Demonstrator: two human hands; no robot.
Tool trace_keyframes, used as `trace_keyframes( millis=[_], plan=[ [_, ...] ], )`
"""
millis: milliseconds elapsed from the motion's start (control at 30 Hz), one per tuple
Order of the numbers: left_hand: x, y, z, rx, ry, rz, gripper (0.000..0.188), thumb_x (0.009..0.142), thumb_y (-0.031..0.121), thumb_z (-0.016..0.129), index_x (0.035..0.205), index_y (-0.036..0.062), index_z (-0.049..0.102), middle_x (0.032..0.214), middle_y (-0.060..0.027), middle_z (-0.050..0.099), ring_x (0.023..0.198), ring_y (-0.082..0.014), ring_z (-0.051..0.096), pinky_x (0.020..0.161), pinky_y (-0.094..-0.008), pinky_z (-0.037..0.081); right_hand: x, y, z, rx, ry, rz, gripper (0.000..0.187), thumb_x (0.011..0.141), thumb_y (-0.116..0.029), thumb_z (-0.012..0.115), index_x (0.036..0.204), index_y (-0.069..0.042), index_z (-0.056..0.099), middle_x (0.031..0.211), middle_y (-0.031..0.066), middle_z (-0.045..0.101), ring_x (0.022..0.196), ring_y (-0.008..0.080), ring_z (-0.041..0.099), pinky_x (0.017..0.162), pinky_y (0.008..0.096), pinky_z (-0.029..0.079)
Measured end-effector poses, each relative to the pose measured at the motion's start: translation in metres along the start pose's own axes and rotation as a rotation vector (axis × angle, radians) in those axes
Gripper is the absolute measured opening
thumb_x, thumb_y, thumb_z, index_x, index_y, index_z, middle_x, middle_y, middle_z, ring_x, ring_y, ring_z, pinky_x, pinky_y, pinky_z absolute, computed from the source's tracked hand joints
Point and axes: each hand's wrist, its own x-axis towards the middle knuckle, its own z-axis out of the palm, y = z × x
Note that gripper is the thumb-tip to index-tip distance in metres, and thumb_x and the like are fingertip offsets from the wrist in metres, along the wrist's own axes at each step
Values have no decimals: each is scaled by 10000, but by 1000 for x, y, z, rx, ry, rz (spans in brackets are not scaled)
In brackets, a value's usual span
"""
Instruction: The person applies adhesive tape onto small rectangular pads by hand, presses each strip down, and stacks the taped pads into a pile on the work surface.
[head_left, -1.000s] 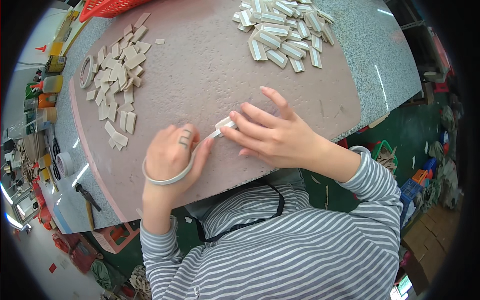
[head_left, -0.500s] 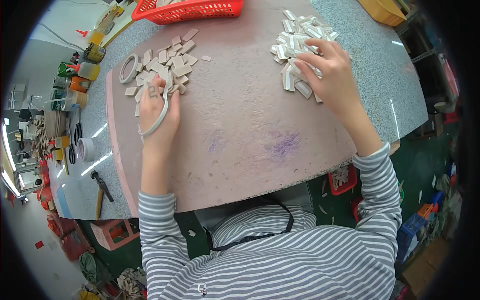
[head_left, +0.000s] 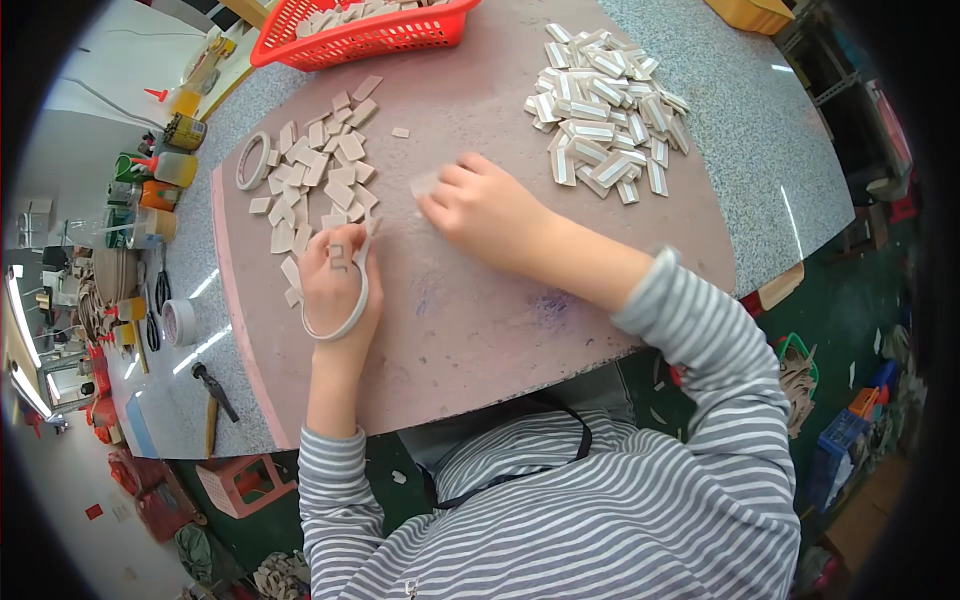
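My left hand [head_left: 342, 285] is at the near edge of a loose heap of small beige rectangular pieces [head_left: 340, 192]. Its fingers are curled in, and a narrow roll of white tape [head_left: 352, 322] loops around the hand, its upper end by the fingertips. My right hand [head_left: 485, 215] is over the middle of the mat, smeared by motion. Its fingers pinch a small pale flat piece [head_left: 424, 184], too blurred for detail. Far right lies a heap of similar pieces with white strips on them [head_left: 590, 132], apart from both hands.
A red plastic basket [head_left: 385, 38] with more pieces stands at the far edge of the pinkish mat [head_left: 480, 345]. Another tape roll [head_left: 253, 162] lies beside the beige heap. On the stone table to the left are a hammer [head_left: 212, 392], a thick tape roll [head_left: 180, 322] and glue bottles [head_left: 172, 168].
My right hand has left the striped heap and moved left to the middle, a pale piece now in its fingers. My left hand, with the tape, has drawn nearer, away from the beige heap.
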Motion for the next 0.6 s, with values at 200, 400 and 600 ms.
trace_keyframes(
  millis=[200,400,600],
  plan=[
    [13,65,19,-447,-62,81,354,799,-72,784,1132,36,733,1030,-126,750,976,-286,723,818,-381,585,-111,-72,-61,-104,24,-11,365,904,-201,677,1187,18,752,1045,77,693,1028,227,631,928,441,476],
    [14,76,-3,-491,-135,213,222,836,-12,779,1041,40,711,931,-101,753,901,-255,731,755,-341,573,-143,-73,-87,347,60,365,419,938,-268,715,1291,-43,715,1214,89,664,1112,256,623,999,466,409],
    [-21,102,-35,-976,-802,-516,139,1043,123,644,981,-1,644,686,-103,642,608,-210,643,584,-347,477,-173,-72,-95,441,67,462,395,910,-235,753,1256,-47,722,1186,80,664,1102,264,619,972,432,426]
  ],
)
